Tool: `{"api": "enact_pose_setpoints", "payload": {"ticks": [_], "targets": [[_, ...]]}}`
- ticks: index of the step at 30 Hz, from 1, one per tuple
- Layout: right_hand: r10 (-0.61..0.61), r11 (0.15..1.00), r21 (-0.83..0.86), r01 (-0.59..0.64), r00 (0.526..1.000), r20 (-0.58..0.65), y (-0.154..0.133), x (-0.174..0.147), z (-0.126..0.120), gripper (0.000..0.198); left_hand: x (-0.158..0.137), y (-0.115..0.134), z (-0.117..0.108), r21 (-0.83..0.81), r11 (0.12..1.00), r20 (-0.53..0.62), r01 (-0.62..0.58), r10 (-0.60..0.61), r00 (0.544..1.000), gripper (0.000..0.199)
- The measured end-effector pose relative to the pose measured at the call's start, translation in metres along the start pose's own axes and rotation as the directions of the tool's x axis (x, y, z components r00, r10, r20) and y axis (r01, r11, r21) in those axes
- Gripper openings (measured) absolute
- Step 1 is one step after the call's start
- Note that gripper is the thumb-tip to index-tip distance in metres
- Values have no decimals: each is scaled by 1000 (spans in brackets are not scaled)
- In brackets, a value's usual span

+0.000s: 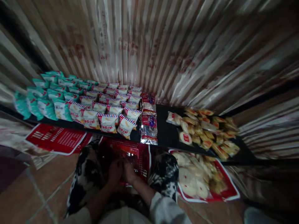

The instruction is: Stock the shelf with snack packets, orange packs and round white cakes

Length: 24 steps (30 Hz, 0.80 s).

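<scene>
My left hand (116,170) and my right hand (128,171) are close together, low between my knees, over a red perforated plastic basket (142,152). The fingers of both look curled in, but shadow hides their tips. Just beyond them is a dim, shiny reddish packet (130,155), whose kind I cannot make out. Whether the hands touch it is unclear.
A black shelf (164,133) crosses in front of my knees. It bears teal snack bags (63,110), white snack bags (108,122), dark red packets (149,126) and wrapped yellowish snacks (207,141). Red sheets lie below; the right one carries round pale packs (192,180). Corrugated panels stand behind.
</scene>
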State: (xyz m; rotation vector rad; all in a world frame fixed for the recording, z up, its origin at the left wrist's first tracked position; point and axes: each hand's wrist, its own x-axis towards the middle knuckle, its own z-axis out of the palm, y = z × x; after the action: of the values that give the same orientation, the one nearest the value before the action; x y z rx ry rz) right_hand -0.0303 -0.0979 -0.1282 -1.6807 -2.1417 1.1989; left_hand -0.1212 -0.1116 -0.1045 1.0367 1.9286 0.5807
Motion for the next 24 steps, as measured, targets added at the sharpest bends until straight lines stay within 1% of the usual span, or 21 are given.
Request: {"api": "enact_pose_setpoints", "payload": {"ticks": [3, 5, 7, 8, 10, 12, 13, 15, 16, 18, 22, 24], "targets": [[-1, 996, 85, 3, 1000, -23, -2, -8, -10, 46, -10, 6, -1, -21, 989, -25, -149, 148, 989, 24], [27, 991, 131, -16, 996, -84, -5, -15, -20, 45, -16, 9, -4, -82, 963, -61, -255, 250, 966, 23], [77, 986, 161, -52, 986, -149, -7, -22, -32, 42, -21, 12, -8, -127, 934, -130, -333, 317, 939, 22], [105, 983, 166, -76, 979, -174, -8, -25, -37, 41, -24, 13, -11, -135, 930, -174, -343, 318, 932, 22], [124, 978, 192, -86, 973, -193, -8, -33, -48, 39, -28, 14, -17, -139, 940, -249, -312, 272, 930, 25], [120, 967, 247, -68, 972, -203, -5, -41, -57, 38, -32, 14, -21, -153, 953, -271, -261, 213, 939, 31], [109, 957, 287, -45, 972, -210, -4, -44, -61, 38, -34, 14, -23, -175, 958, -247, -228, 182, 952, 34], [77, 929, 369, 14, 970, -230, 0, -52, -69, 36, -38, 15, -23, -247, 955, -124, -164, 137, 983, 38], [54, 910, 411, 51, 970, -238, 2, -55, -73, 36, -39, 16, -23, -286, 948, -48, -136, 128, 991, 38], [15, 867, 487, 107, 971, -239, 3, -62, -83, 36, -43, 21, -20, -358, 927, 72, -113, 148, 986, 39], [21, 808, 574, 135, 966, -257, 0, -73, -107, 41, -51, 42, -16, -455, 879, 167, -139, 238, 957, 45], [41, 783, 601, 163, 950, -311, -2, -76, -121, 44, -53, 57, -15, -438, 882, 166, -175, 271, 948, 43]]}}
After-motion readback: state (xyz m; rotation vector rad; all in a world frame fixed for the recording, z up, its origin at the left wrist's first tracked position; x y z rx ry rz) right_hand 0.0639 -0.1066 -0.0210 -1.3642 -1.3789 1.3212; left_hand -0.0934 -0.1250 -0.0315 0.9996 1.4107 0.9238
